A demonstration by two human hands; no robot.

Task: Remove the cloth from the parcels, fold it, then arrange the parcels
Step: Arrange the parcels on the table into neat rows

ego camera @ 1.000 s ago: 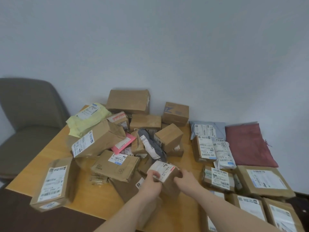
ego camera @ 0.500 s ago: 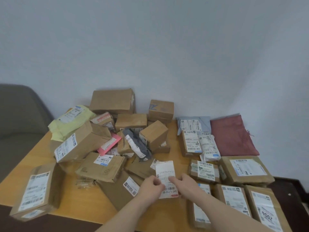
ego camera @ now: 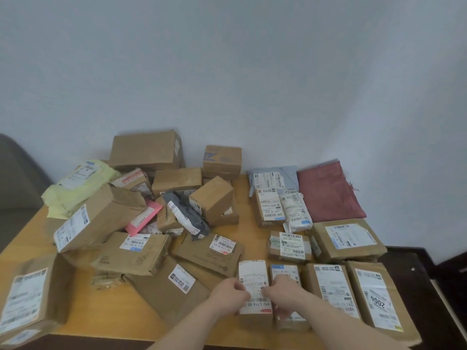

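Head view: a small labelled parcel (ego camera: 255,291) is gripped at its sides by the left hand (ego camera: 231,291) and right hand (ego camera: 283,290), fingers curled on it, at the near edge of the wooden table (ego camera: 106,309). It is set just beside a row of labelled boxes, one marked "2004" (ego camera: 376,301). The folded maroon cloth (ego camera: 328,192) is laid at the far right corner, apart from the parcels. A jumbled pile is seen at left, including a yellow mailer (ego camera: 75,184) and pink envelope (ego camera: 145,218). Most label print is blurred. A chair (ego camera: 17,183) is cut off at left.
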